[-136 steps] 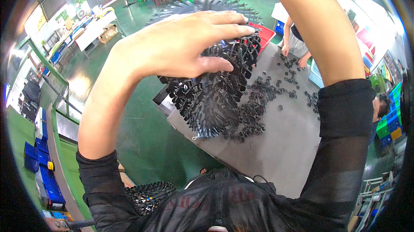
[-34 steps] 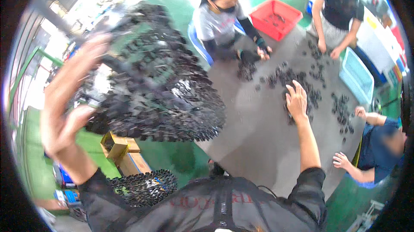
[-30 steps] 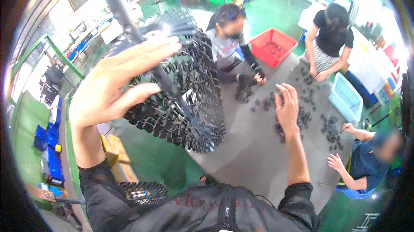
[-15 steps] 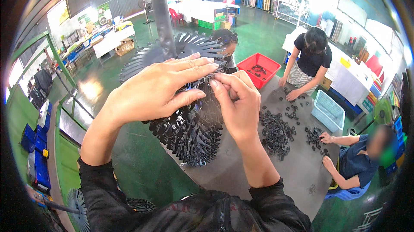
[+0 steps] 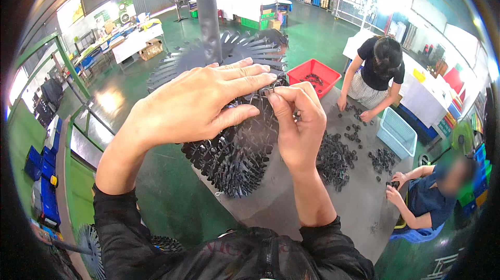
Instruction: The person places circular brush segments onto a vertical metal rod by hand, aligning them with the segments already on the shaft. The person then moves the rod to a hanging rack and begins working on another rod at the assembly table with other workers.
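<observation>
A dark rack (image 5: 229,163) of stacked, finned round tiers stands in front of me, with many small black parts hanging around it. Its top disc (image 5: 237,56) has radial fingers and surrounds a thick dark pole (image 5: 207,17). My left hand (image 5: 200,98) lies flat across the rack's upper side, fingers stretched, thumb apart. Close to its fingertips, my right hand (image 5: 299,118) pinches thumb against index finger at the rack's right edge. Whatever sits in that pinch is too small to make out. Behind the disc, another person's head is mostly hidden.
Loose black parts (image 5: 336,160) lie heaped on the grey table (image 5: 291,212). A red bin (image 5: 327,83) holds similar pieces; a light-blue basket (image 5: 396,133) stands farther right. One person (image 5: 377,66) sorts parts at the far side, another (image 5: 429,196) sits at the right.
Both my hands and the rack appear slightly farther right, as the view shifts. My right hand keeps its pinch. The seated person's hands have drawn together, and the person behind the disc is more hidden.
</observation>
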{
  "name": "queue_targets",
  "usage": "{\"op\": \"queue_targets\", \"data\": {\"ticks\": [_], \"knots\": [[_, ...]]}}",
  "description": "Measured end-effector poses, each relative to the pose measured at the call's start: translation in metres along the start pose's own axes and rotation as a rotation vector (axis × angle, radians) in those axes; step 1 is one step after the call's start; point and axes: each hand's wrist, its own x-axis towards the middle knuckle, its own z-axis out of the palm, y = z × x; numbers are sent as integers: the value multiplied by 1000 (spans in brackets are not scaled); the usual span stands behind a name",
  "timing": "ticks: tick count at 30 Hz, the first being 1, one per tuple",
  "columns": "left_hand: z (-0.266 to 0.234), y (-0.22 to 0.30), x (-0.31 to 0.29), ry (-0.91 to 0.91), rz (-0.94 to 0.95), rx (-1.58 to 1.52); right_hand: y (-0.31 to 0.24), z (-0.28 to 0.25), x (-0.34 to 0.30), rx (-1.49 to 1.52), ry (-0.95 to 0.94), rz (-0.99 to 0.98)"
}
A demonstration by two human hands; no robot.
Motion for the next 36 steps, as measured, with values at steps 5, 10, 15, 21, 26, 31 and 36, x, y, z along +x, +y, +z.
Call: {"op": "queue_targets", "data": {"ticks": [5, 10, 15, 21, 26, 31, 36], "knots": [[3, -1, 4, -9, 23, -19, 10, -4, 0, 150, -25, 61], [5, 1, 10, -4, 29, -21, 15, -11, 0, 171, -46, 59], [3, 2, 8, 10, 55, -10, 15, -16, 4, 277, -127, 56], [9, -1, 13, 31, 90, -8, 25, -23, 5, 321, -155, 60], [9, -2, 11, 46, 98, -9, 25, -26, 4, 402, -174, 111], [6, -14, 8, 48, 70, -33, 41, -44, 2, 328, -171, 156], [2, -19, 8, 22, 68, -72, 65, -94, 16, -81, -141, 283]]}}
